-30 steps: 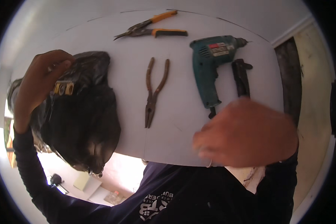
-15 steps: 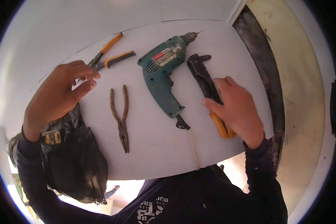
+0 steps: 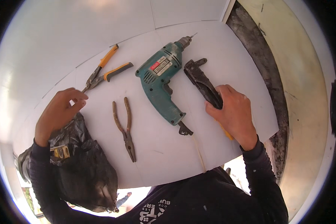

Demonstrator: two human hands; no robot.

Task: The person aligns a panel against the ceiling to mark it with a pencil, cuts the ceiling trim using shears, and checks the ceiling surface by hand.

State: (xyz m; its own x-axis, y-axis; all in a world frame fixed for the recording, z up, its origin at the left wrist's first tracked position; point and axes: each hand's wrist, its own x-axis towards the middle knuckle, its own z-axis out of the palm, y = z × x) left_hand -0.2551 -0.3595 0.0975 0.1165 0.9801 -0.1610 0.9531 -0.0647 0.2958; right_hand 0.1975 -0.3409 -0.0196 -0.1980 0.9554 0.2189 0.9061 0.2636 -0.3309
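My right hand (image 3: 233, 112) is wrapped round the middle of a hand riveter (image 3: 201, 80) with a black body, a short side nose and yellow grips; the fingers hide part of it. My left hand (image 3: 59, 114) hovers by the jaw end of yellow-and-black tin snips (image 3: 97, 78), fingers loosely curled, thumb apart, nothing seen between them. The snips lie with handles spread. A green corded power drill (image 3: 161, 76) lies on its side between my hands, bit pointing away to the right. Nearer me lie rusty pliers (image 3: 126, 136), handles spread and jaws toward me.
A black plastic bag (image 3: 87, 171) hangs at the table's near left edge under my left arm, with a yellow item (image 3: 60, 152) on it. The white table top (image 3: 164, 156) meets a white panel (image 3: 112, 18) behind. A dark strip and pale board (image 3: 306, 93) run along the right.
My left hand has drawn back from the snips, uncovering more of their jaws. My right hand has closed further round the riveter. The whole view has shifted slightly.
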